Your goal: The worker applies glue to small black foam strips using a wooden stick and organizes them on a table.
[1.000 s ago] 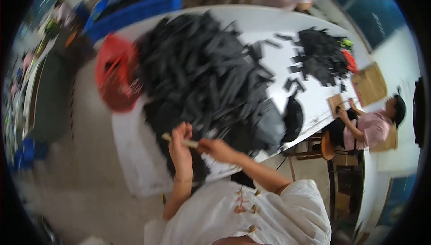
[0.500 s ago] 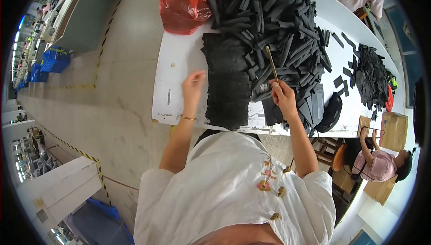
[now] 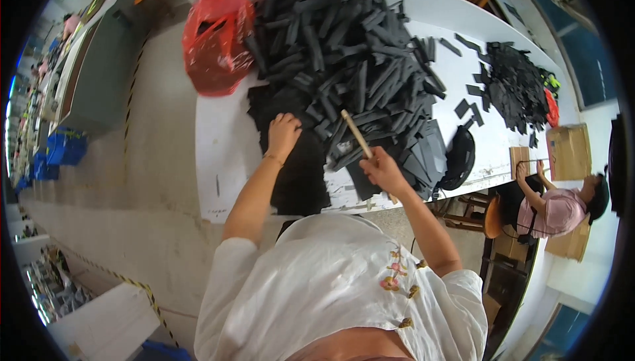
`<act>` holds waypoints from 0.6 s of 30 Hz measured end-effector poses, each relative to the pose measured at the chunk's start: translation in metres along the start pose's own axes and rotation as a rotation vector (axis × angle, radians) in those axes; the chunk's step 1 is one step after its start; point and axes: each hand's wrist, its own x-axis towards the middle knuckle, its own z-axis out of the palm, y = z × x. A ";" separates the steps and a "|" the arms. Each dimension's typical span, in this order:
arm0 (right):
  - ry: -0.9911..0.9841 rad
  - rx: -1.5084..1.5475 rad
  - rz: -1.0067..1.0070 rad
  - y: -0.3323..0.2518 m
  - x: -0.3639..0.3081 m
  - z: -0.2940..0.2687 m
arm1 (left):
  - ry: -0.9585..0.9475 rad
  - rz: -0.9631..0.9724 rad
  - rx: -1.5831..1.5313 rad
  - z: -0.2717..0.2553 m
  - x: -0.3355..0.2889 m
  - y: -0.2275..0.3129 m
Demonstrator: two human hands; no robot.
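Resting your relaxed left hand (image 3: pixel 284 135) on laid-out black strips (image 3: pixel 301 179);
your right hand (image 3: pixel 383 170) grips a pale stick (image 3: pixel 356 131); the big loose strip heap (image 3: pixel 364 43) seems left to do.

Behind your left hand (image 3: pixel 284 135), a thin gold-coloured bracelet (image 3: pixel 274 158) circles the wrist. Further back from both grips you wear a loose white top (image 3: pixel 317 281), softly creased, with a rounded neckline. Its wide left sleeve (image 3: pixel 228 271) and right sleeve (image 3: pixel 466 295) are short, leaving your forearms bare. Back from your right hand (image 3: pixel 382 168), on that side of the chest, sits floral embroidery (image 3: pixel 391 283) in pinkish red with a slim brown stem. Beside it, knotted brownish-gold fastenings (image 3: pixel 413 291) run in a line toward the neckline.
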 end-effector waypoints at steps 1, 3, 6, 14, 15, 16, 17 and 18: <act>0.005 0.022 -0.013 0.005 0.002 -0.001 | 0.019 -0.024 -0.054 -0.004 0.000 -0.003; -0.004 0.004 -0.026 0.007 0.005 0.000 | 0.028 -0.135 -0.184 -0.015 -0.003 -0.013; 0.082 -0.429 -0.268 0.004 0.013 -0.016 | 0.050 -0.249 -0.438 -0.025 0.009 -0.013; 0.148 -0.583 -0.469 -0.061 0.020 -0.038 | -0.086 -0.458 -0.909 -0.086 0.022 0.005; 0.122 -0.547 -0.594 -0.062 0.022 -0.037 | -0.103 -0.472 -0.959 -0.088 0.021 0.005; 0.116 -0.546 -0.599 -0.065 0.024 -0.037 | -0.096 -0.477 -0.956 -0.089 0.020 0.005; 0.123 -0.658 -0.675 -0.071 0.025 -0.038 | -0.108 -0.476 -0.963 -0.090 0.020 0.006; 0.132 -0.768 -0.748 -0.076 0.025 -0.037 | -0.124 -0.474 -0.971 -0.092 0.020 0.006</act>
